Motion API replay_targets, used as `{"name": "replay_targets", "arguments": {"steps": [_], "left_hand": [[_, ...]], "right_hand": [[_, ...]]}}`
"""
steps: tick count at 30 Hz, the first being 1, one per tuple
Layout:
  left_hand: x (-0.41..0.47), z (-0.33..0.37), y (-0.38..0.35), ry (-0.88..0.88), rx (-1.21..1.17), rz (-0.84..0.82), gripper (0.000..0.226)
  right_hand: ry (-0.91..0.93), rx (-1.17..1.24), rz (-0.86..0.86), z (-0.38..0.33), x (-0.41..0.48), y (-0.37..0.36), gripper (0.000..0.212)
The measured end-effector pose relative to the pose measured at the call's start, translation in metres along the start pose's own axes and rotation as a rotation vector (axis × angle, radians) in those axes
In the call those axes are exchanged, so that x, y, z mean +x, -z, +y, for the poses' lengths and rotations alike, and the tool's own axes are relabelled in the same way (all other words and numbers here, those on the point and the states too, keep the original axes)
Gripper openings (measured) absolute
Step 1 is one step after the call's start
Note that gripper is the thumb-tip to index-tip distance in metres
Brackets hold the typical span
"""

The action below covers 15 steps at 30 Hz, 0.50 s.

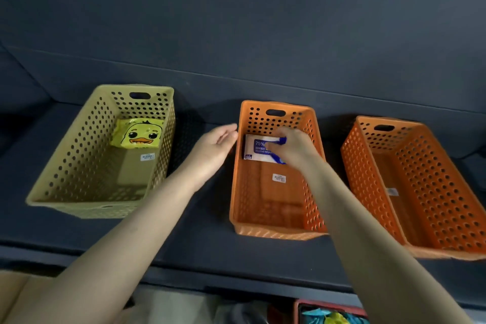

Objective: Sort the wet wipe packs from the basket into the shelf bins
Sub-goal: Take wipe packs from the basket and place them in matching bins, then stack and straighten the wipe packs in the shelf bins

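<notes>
Wet wipe packs [315, 312] in teal and yellow peek out of a red-rimmed basket [298, 308] at the very bottom, under the right forearm, too cropped to say much more. Up on the dark blue shelf [200, 239], the right hand [292, 147] is down inside the middle orange perforated plastic bin [273, 229], fingers curled onto a white and blue wet wipe pack [253, 150] that lies flat at the bin's far end. The left hand [218, 142] hangs just left of it, outside the bin's wall, fingers straight and loose, holding nothing. Further left of that hand there's a beige perforated plastic bin [79, 166] with a yellow duck-face wipe pack [136, 135] at its far end. Right of the right hand sits a second orange perforated bin [368, 179].
</notes>
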<state>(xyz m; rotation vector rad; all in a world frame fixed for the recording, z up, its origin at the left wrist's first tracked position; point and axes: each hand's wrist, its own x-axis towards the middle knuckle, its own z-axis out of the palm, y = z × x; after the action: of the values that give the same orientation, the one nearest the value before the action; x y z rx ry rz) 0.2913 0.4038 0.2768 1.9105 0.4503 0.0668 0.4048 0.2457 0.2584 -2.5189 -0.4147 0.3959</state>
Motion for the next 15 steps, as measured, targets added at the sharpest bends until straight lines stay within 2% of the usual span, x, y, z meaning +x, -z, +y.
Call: {"name": "replay_targets", "arguments": {"steps": [3,8,12,15], "left_hand": [[-0.020,0.005,0.021,-0.097,0.019,0.020,0.031],[-0.099,-0.008,0.041,-0.256,0.144,-0.050,0.022],[-0.191,-0.043,0.050,-0.292,0.156,-0.146,0.024],[-0.239,-0.076,0.045,-0.259,0.127,-0.167,0.022]], "right_hand": [[0.105,0.000,0.094,-0.004,-0.055,0.032,0.042],[0.109,0.026,0.321,0.005,-0.171,0.028,0.038],[0.034,0.065,0.496,0.024,-0.277,-0.022,0.034],[-0.103,0.104,0.499,0.042,-0.337,-0.065,0.033]]}}
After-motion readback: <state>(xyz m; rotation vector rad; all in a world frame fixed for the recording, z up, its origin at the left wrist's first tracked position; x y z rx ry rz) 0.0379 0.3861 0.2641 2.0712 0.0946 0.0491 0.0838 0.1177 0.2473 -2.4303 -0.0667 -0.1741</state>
